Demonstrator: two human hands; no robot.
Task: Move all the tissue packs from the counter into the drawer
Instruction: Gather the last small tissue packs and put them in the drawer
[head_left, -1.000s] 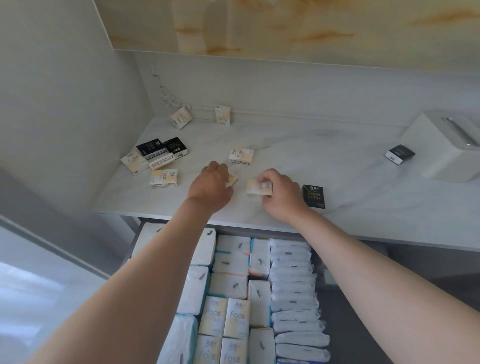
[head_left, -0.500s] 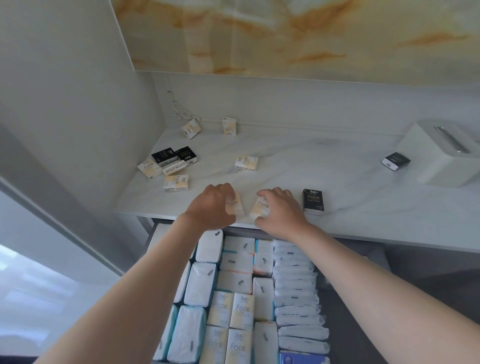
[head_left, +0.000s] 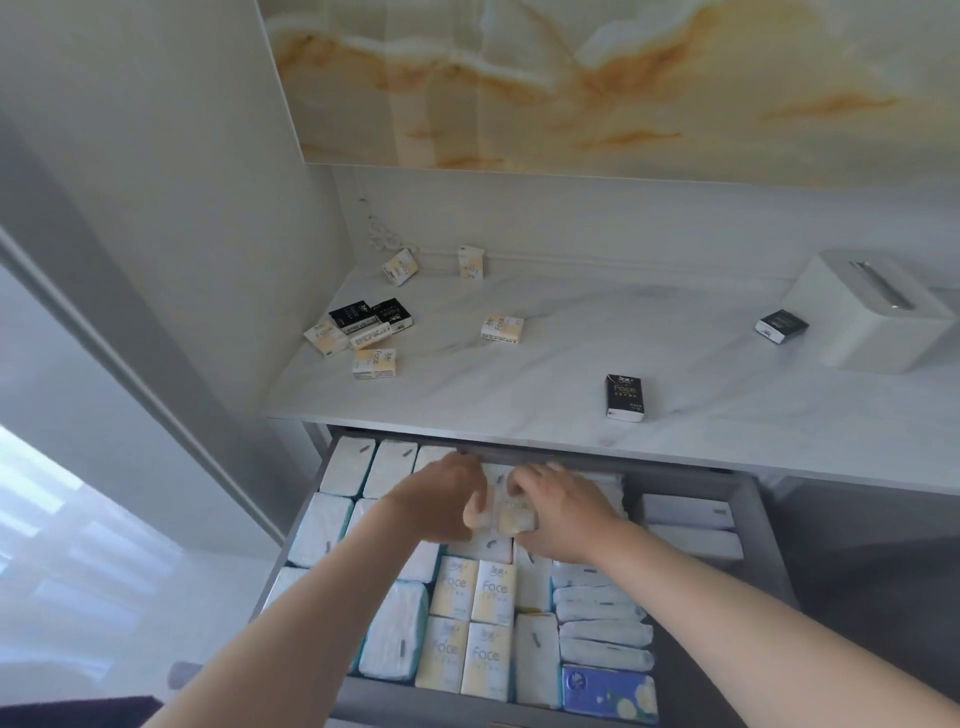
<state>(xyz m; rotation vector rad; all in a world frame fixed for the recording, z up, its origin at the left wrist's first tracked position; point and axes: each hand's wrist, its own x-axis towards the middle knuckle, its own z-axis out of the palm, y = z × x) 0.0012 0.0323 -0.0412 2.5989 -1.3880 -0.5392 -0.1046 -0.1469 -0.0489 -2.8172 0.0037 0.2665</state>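
Over the back rows of the open drawer (head_left: 748, 519), left hand (head_left: 441, 499) and right hand (head_left: 561, 512) each clasp a cream tissue pack (head_left: 514, 519), seemingly mid-placement. Next, release both, then fetch the black tissue pack (head_left: 625, 397) near the front edge of the worktop (head_left: 571, 343).

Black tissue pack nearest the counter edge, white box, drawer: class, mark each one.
Black tissue pack (head_left: 625, 397), head view, front face.
White box (head_left: 883, 338), head view, near side.
Drawer (head_left: 441, 702), head view, front rim.

Two blurred cream tissue packs (head_left: 514, 522) sit over the packed open drawer (head_left: 426, 701).
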